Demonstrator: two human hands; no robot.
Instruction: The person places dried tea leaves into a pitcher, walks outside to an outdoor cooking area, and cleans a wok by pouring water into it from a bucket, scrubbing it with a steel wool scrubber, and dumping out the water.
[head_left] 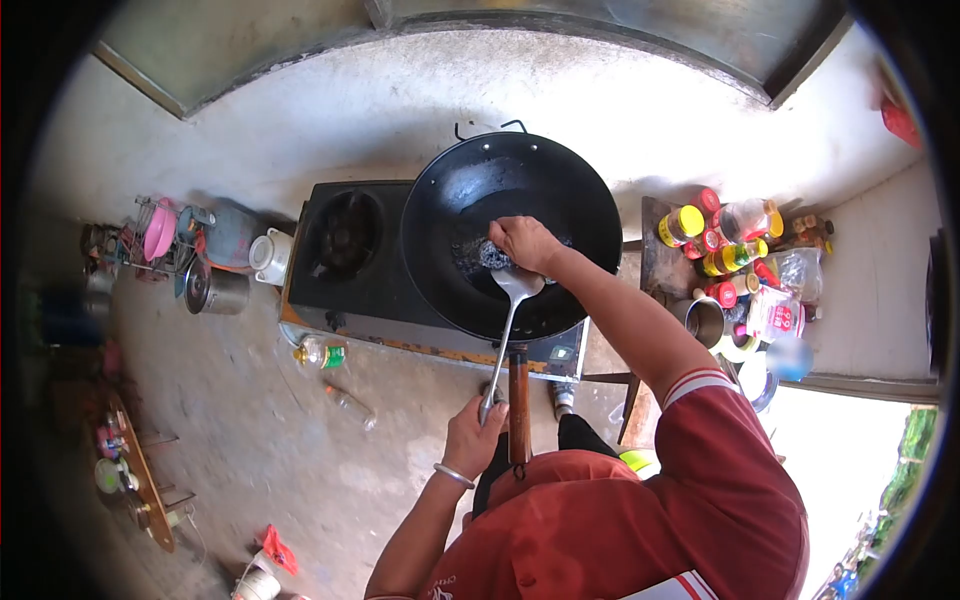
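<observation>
My left hand [473, 438] is wrapped round the handle end of a metal wok spatula [507, 325], below the stove's front edge. The spatula's blade [520, 283] lies in a large black wok [575, 190], which has a wooden handle [519, 410] pointing toward my body. Over the inside of the wok my right hand [525, 243] is closed on a silvery, mesh-like scouring pad [492, 257], just above the blade. Dark wet-looking patches show around the pad. My right fingertips are partly hidden by the hand itself.
The wok rests on the right part of a two-burner stove [385, 285]; the left burner [347, 235] is uncovered. Jars and bottles [735, 255] crowd a stand at the right. A lidded pot [215, 290] and a plastic bottle [320, 352] are at the left.
</observation>
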